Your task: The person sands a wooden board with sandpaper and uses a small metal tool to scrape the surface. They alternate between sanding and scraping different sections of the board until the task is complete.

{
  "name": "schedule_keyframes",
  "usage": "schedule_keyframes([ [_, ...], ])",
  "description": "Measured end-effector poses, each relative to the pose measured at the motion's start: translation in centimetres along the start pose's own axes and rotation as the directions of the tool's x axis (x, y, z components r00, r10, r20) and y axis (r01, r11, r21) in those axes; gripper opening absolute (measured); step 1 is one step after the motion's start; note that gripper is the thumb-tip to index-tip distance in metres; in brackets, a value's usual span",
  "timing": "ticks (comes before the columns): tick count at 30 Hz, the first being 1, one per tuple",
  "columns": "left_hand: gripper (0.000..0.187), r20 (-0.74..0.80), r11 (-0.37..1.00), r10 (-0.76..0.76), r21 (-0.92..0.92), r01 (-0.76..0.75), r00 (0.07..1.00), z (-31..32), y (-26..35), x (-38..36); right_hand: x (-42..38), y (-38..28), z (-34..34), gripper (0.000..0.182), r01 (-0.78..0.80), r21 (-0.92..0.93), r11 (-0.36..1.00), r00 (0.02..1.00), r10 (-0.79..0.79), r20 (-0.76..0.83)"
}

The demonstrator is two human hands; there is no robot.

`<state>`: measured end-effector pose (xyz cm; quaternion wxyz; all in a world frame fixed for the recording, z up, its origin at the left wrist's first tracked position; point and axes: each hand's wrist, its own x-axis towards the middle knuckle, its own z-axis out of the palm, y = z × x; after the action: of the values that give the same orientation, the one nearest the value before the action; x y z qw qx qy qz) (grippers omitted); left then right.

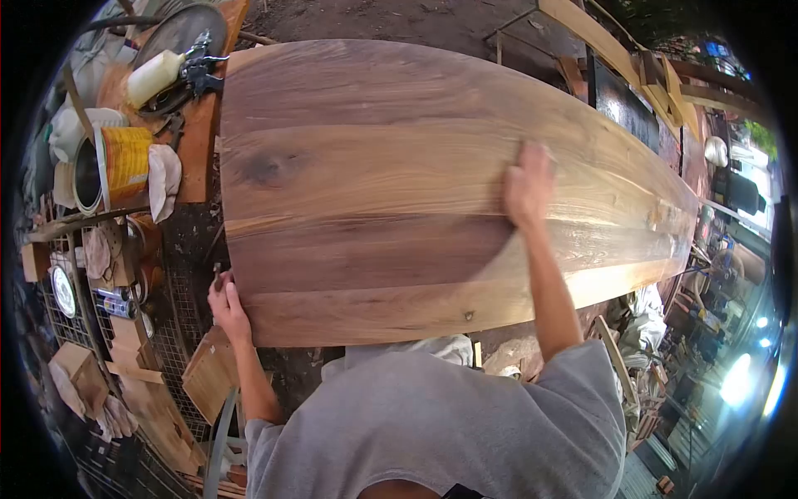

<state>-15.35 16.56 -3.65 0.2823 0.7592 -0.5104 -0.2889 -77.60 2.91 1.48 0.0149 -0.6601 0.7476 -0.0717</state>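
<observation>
A large wooden tabletop (374, 191) with dark and light grain and a knot fills the middle of the view. My right hand (530, 185) lies on its surface right of centre, fingers stretched out and a little smeared by motion. Nothing shows beneath that palm. At the panel's near left corner is my left hand (229, 309), its fingers closed beside the edge. A small dark piece (218, 273) sticks up from those fingers; its kind is too small to tell.
To the left, a spray gun (170, 73) with a pale cup lies on an orange-brown board (199, 158). Below it are a yellow can (126, 162) and a white cloth (165, 179). Wooden offcuts (137, 374) stand lower left. Wooden beams (603, 37) rise at the far right.
</observation>
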Motion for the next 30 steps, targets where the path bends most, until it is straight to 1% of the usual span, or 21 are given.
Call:
schedule_keyframes([
  [1, 0.038, 0.047, 0.977, -0.059, -0.204, 0.067, 0.997, 0.4, -1.3, 0.2, 0.8, -7.3, 0.5, 0.063, 0.080, -0.106, 0.991, 0.995, -0.072, 0.075],
  [2, 0.038, 0.042, 0.977, -0.060, -0.202, 0.067, 0.997, 0.5, -1.5, 0.2, 1.4, -14.4, 0.9, 0.066, 0.212, -0.090, 0.973, 0.977, -0.207, 0.059],
  [4, 0.039, 0.154, 0.822, -0.250, -0.488, 0.294, 0.956, 0.9, -0.9, -0.1, 1.8, -26.9, 3.1, 0.065, 0.392, 0.142, 0.909, 0.917, -0.398, 0.021],
  [5, 0.039, 0.138, 0.823, -0.255, -0.489, 0.289, 0.957, 0.7, -1.1, 0.1, 2.4, -32.1, 4.1, 0.066, 0.448, 0.243, 0.861, 0.887, -0.461, -0.002],
  [6, 0.039, 0.192, 0.822, -0.239, -0.481, 0.303, 0.952, 0.5, -1.4, 0.1, 2.9, -36.6, 5.4, 0.067, 0.518, 0.341, 0.784, 0.845, -0.530, -0.067],
  [8, 0.039, 0.253, 0.830, -0.223, -0.457, 0.320, 0.941, 0.1, -0.7, -0.1, 4.2, -41.2, 6.6, 0.066, 0.578, 0.347, 0.738, 0.813, -0.559, -0.165],
  [11, 0.038, 0.224, 0.856, -0.242, -0.409, 0.317, 0.944, 0.1, 1.0, 0.1, 4.5, -36.7, 6.6, 0.065, 0.622, 0.338, 0.707, 0.777, -0.611, -0.152],
  [12, 0.039, 0.226, 0.862, -0.226, -0.407, 0.302, 0.948, 0.0, 1.0, 0.1, 5.0, -32.7, 3.3, 0.061, 0.549, 0.358, 0.755, 0.813, -0.582, -0.018],
  [14, 0.039, 0.217, 0.867, -0.220, -0.403, 0.293, 0.951, -0.4, 0.9, 0.0, 4.8, -21.9, 2.5, 0.061, 0.417, 0.199, 0.887, 0.904, -0.427, 0.013],
  [15, 0.039, 0.183, 0.901, -0.233, -0.329, 0.282, 0.955, -0.2, 1.1, 0.1, 4.4, -16.0, 1.2, 0.059, 0.309, 0.063, 0.949, 0.950, -0.311, 0.028],
  [17, 0.039, 0.145, 0.926, -0.252, -0.252, 0.282, 0.957, 0.3, 0.9, 0.2, 3.4, -2.8, 1.0, 0.058, 0.100, -0.164, 0.981, 0.995, -0.096, 0.031],
  [18, 0.039, 0.189, 0.901, -0.240, -0.321, 0.291, 0.952, 0.3, 0.4, 0.3, 2.1, 3.6, 1.3, 0.059, 0.026, 0.036, 0.999, 0.998, -0.024, -0.053],
  [19, 0.039, 0.222, 0.870, -0.230, -0.390, 0.303, 0.947, 0.3, 0.0, 0.2, 1.4, 6.4, 1.3, 0.062, -0.203, 0.068, 0.977, 0.977, 0.207, -0.055],
  [20, 0.037, 0.224, 0.866, -0.243, -0.389, 0.315, 0.944, 0.2, -0.1, 0.1, 0.9, 5.5, 1.8, 0.066, -0.286, 0.021, 0.958, 0.952, 0.286, -0.110],
  [21, 0.037, 0.206, 0.865, -0.257, -0.387, 0.320, 0.944, 0.2, -0.4, 0.1, 1.2, 2.9, 2.7, 0.066, -0.268, 0.030, 0.963, 0.957, 0.270, -0.102],
  [23, 0.037, 0.214, 0.898, -0.207, -0.345, 0.272, 0.955, 0.5, -1.0, 0.2, 1.2, -7.7, 4.1, 0.068, 0.045, -0.088, 0.995, 0.999, -0.042, 0.031],
  [24, 0.037, 0.216, 0.885, -0.215, -0.370, 0.284, 0.952, 0.5, -0.4, 0.4, 1.1, -16.4, 3.1, 0.068, 0.151, -0.146, 0.978, 0.984, -0.134, 0.119],
  [25, 0.036, 0.219, 0.872, -0.218, -0.393, 0.291, 0.951, 0.3, 0.2, 0.6, 1.0, -23.5, 2.7, 0.068, 0.294, -0.054, 0.954, 0.938, -0.277, 0.208],
  [27, 0.034, 0.190, 0.826, -0.219, -0.486, 0.285, 0.957, 0.5, 0.6, 0.6, 0.9, -34.1, 4.0, 0.067, 0.446, 0.171, 0.878, 0.878, -0.467, 0.108],
  [29, 0.034, 0.130, 0.853, -0.182, -0.472, 0.222, 0.975, 0.4, 1.4, 0.7, 2.3, -40.7, 5.9, 0.069, 0.582, 0.226, 0.781, 0.800, -0.600, 0.013],
  [30, 0.034, 0.116, 0.854, -0.188, -0.470, 0.221, 0.975, 0.3, 1.3, 0.8, 3.4, -43.1, 6.7, 0.069, 0.591, 0.233, 0.772, 0.793, -0.609, 0.007],
])
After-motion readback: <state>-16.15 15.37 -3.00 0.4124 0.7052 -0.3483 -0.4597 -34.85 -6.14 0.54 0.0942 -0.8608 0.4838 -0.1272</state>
